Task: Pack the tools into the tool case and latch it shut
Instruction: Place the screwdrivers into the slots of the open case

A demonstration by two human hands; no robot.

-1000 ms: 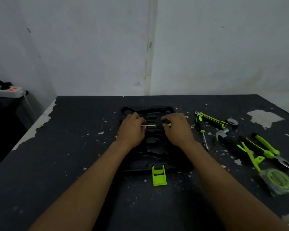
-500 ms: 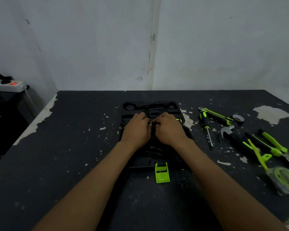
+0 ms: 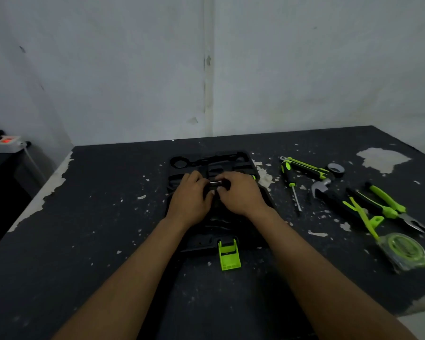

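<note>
**Small screwdriver held at the middle of the open tool case**

The tool case point(image 3: 241, 159) lies open and flat on the tabletop point(image 3: 96, 217), with its black moulded recesses facing up. Its green latch point(image 3: 228, 253) hangs open at the near edge of the tool case.

Both hands are over the middle of the tool case, close together.

- The left hand point(image 3: 189, 197) has curled fingers and pinches the left end of the metal shaft of the small screwdriver point(image 3: 215, 183).
- The right hand point(image 3: 241, 192) has its fingers curled round the handle. The green end of the handle shows just past the knuckles.

The small screwdriver lies crosswise, low over the middle recesses of the tool case. The hands cover it, so it cannot be told whether it is seated in a recess.

The other tools lie on the tabletop to the right of the tool case, apart from it:

- The large screwdriver point(image 3: 290, 177) is nearest the tool case.
- The utility knife point(image 3: 304, 166) is just beyond it, with the tape roll point(image 3: 336, 169) at its far end.
- The hammer point(image 3: 324, 190) and the pliers point(image 3: 388, 204) are farther right.
- The tape measure point(image 3: 402, 249) is farthest from the tool case, toward the near right.

Well to the left of the tool case, off the tabletop, a power strip point(image 3: 3, 142) shows a red light.
</note>
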